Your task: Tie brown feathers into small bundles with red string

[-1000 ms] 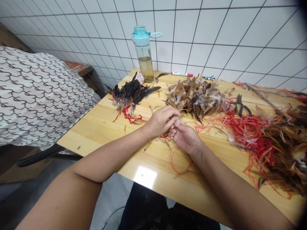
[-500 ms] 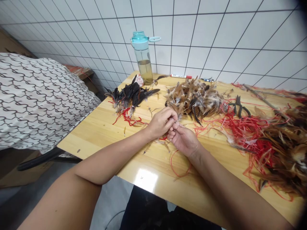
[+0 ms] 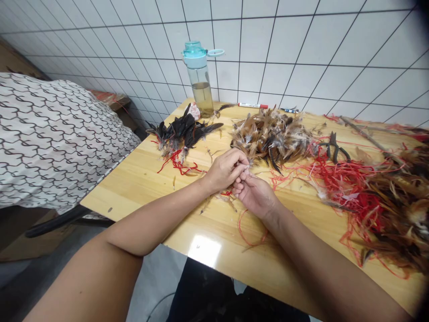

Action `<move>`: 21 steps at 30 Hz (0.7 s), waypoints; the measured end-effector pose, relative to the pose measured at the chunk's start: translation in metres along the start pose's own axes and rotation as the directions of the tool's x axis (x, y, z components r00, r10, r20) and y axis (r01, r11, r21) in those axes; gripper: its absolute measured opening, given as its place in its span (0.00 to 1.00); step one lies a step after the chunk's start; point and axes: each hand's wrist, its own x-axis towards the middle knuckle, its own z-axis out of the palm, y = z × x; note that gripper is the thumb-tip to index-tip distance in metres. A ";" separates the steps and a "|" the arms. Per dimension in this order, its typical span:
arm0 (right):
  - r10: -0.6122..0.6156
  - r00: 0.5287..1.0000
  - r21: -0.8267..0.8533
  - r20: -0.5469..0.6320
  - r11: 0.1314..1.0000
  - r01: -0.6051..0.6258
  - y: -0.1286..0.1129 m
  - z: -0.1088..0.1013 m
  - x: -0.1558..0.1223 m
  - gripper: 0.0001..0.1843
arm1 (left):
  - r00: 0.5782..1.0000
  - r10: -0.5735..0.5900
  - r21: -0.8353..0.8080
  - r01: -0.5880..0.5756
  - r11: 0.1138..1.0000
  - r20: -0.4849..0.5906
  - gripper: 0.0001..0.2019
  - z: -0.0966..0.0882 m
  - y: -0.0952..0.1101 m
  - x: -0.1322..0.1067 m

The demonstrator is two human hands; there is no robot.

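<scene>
At the middle of the table, just before the brown feather heap, a small tuft of feathers is held where the two hands meet. The left hand is curled nearly shut, its thumb and fingertips pinched on the pale quill end of the tuft. The right hand lies beneath and just beside it, fingers folded up around the lower part; how much of the tuft is enclosed there cannot be told, since it is mostly hidden. A red string trails from under the hands and loops on the wood near the right wrist.

The tuft is judged very light, soft and springy, with thin quills that are easily bent or crushed and vanes that are easily ruffled. It is best gripped at the stiff quill bases, with a light pinch, not by the fluffy tips. The string is judged limp and thin, likely to slip unless it is kept taut.

Dark feathers lie to the left, well apart, with a bottle behind them; pliers rest to the right among more red strands
</scene>
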 end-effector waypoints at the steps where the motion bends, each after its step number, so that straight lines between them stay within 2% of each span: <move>1: -0.001 1.000 0.007 0.000 1.000 0.001 0.000 0.000 0.000 0.10 | 1.000 -0.010 -0.001 0.010 1.000 0.000 0.02 0.000 -0.001 0.000; 8: 0.023 1.000 -0.019 0.014 1.000 -0.022 0.000 -0.001 0.000 0.11 | 0.996 -0.051 -0.045 0.055 0.998 0.071 0.03 -0.001 -0.008 -0.003; 13: 0.105 0.994 0.003 -0.019 0.994 -0.105 -0.002 0.003 -0.004 0.10 | 0.992 -0.101 -0.092 0.108 0.990 0.081 0.03 -0.003 -0.010 -0.002; 15: 0.099 0.994 -0.013 -0.041 0.995 -0.100 -0.003 0.003 -0.005 0.08 | 0.987 -0.131 -0.117 0.141 0.983 0.088 0.04 -0.005 -0.011 -0.001; 18: -0.053 0.991 -0.134 -0.123 0.990 0.036 -0.005 -0.003 -0.001 0.07 | 0.981 -0.165 -0.141 0.179 0.974 0.100 0.04 -0.009 -0.015 0.000; 21: -0.318 0.929 -0.373 -0.190 0.899 0.231 -0.012 -0.015 0.005 0.08 | 0.978 -0.178 -0.140 0.192 0.971 0.106 0.04 -0.011 -0.018 0.000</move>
